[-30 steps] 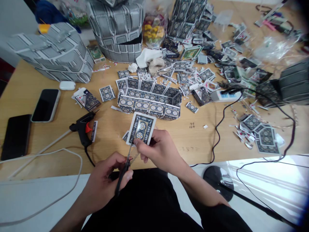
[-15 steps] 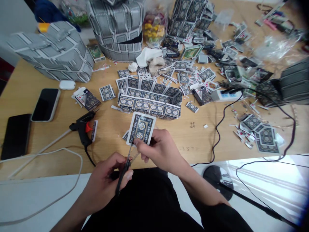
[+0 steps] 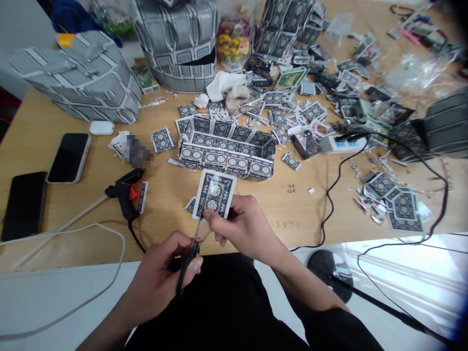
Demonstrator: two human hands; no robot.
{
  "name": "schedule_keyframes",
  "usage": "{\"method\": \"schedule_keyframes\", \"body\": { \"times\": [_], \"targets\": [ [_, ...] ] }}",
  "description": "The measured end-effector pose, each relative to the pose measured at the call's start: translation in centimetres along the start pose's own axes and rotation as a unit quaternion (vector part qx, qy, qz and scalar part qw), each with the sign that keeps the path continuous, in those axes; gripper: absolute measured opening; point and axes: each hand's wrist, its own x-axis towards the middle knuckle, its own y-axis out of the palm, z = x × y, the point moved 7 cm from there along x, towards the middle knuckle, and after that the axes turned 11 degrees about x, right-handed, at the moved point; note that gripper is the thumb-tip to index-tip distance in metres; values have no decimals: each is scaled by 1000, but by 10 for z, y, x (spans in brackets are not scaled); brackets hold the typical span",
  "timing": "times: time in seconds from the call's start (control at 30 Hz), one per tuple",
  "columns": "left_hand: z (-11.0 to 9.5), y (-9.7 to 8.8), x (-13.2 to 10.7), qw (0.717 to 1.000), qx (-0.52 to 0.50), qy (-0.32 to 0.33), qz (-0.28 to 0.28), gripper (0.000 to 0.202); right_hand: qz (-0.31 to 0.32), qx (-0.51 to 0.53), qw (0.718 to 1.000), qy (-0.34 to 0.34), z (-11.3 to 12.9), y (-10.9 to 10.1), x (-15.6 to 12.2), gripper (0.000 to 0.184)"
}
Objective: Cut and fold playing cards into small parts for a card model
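My left hand (image 3: 170,275) is closed round the black handles of a pair of scissors (image 3: 188,263), whose blades point up at the lower edge of a playing card (image 3: 214,192). That card is patterned in dark blue with a white border. My right hand (image 3: 243,224) pinches it near its lower right, thumb on top. Whether the blades are cutting into the card, I cannot tell. Just beyond stands a long open box (image 3: 226,158) made of folded cards. A small card piece (image 3: 190,204) lies partly behind the held card.
On the left are a hot glue gun (image 3: 127,192), two phones (image 3: 69,158) (image 3: 25,205) and a white earphone case (image 3: 102,127). Woven card bags (image 3: 177,44) stand at the back. Loose cards and scraps (image 3: 278,117) cover the back right, near a power strip (image 3: 343,145) with black cables.
Almost nothing differs. The scissors and my left hand have shifted very slightly, while the card stays in my right hand.
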Motion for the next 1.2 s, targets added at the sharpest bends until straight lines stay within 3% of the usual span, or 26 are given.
{"method": "schedule_keyframes", "body": {
  "times": [1.2],
  "targets": [
    [-13, 0, -2, 999, -25, 36, -16, 15, -4, 43, 999, 33, 0, -1, -1, 22]
  ]
}}
